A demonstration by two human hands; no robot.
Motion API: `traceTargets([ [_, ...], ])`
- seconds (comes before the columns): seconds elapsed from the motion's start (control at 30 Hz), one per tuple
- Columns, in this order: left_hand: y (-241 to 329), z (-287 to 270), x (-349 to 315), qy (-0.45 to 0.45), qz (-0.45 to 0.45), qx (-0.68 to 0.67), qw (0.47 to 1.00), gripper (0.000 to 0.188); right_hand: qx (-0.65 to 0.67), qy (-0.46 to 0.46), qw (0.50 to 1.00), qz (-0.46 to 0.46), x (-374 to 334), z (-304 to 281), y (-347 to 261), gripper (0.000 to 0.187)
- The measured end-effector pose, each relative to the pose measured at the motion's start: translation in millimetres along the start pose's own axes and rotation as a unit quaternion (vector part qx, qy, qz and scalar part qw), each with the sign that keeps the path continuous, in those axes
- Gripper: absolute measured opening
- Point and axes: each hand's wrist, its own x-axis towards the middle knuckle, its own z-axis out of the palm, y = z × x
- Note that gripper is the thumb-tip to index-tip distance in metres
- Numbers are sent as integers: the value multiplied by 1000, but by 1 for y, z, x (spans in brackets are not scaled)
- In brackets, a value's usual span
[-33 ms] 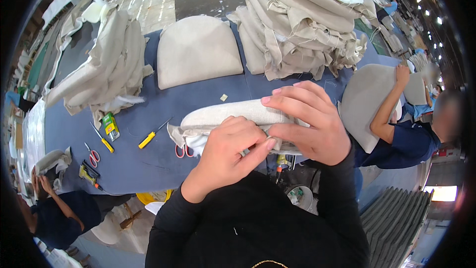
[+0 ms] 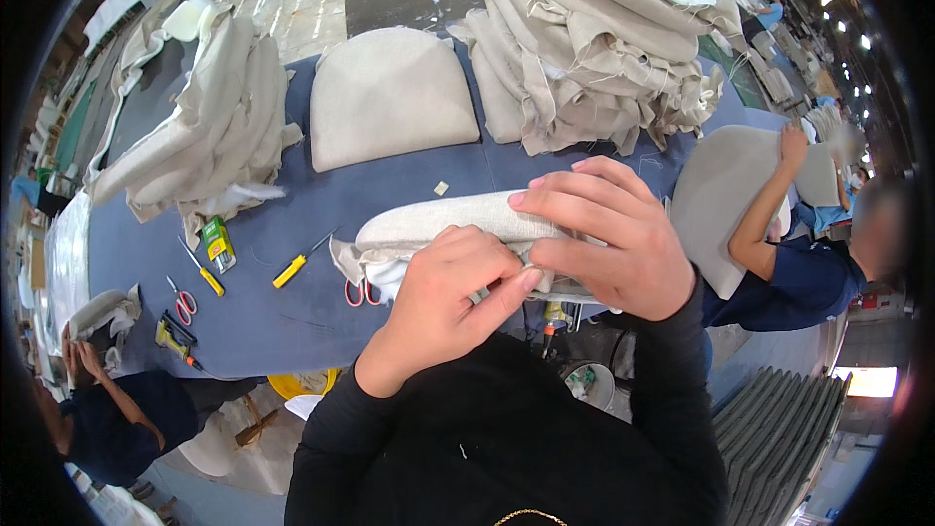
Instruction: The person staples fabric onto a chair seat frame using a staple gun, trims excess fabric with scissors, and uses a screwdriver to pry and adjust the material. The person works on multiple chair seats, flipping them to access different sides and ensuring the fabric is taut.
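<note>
Close in front of me a beige fabric-covered seat cushion (image 2: 448, 217) stands on its edge, with loose fabric and white padding showing along its near side. My left hand (image 2: 450, 297) pinches the fabric edge between thumb and forefinger at the cushion's near side. My right hand (image 2: 618, 248) spans the cushion's right part, fingers over the top and thumb pressed at the fabric beside the left hand's fingertips. The palms and fingers hide much of that edge. Red-handled scissors (image 2: 361, 292) lie partly under the cushion's left end.
A finished cushion (image 2: 394, 102) lies across the blue table (image 2: 390, 175), between cushion stacks at left (image 2: 209, 122) and right (image 2: 594, 49). Yellow-handled screwdrivers (image 2: 290, 271), a green packet (image 2: 218, 242) and more scissors (image 2: 182, 302) lie leftward. Co-workers (image 2: 127, 424) handle cushions at both sides.
</note>
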Motion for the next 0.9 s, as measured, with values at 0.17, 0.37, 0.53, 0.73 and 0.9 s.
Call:
traceTargets([
  [0.17, 18, 9, -12, 141, 3, 87, 986, 23, -39, -43, 998, -26, 9, 0, -6, 16],
  [0.37, 25, 10, -18, 122, 48, 190, 973, 34, -35, -57, 997, -24, 9, 0, -12, 17],
  [0.53, 33, 9, -17, 85, 42, 206, 974, 26, -49, -38, 998, -29, 3, 3, -13, 18],
  [0.73, 39, 6, -16, 30, 20, 211, 977, 20, -56, -8, 998, -32, -6, 11, -12, 22],
  [0.9, 38, 4, -7, 13, 24, 192, 981, 18, -29, 0, 999, -26, -9, 9, -11, 23],
])
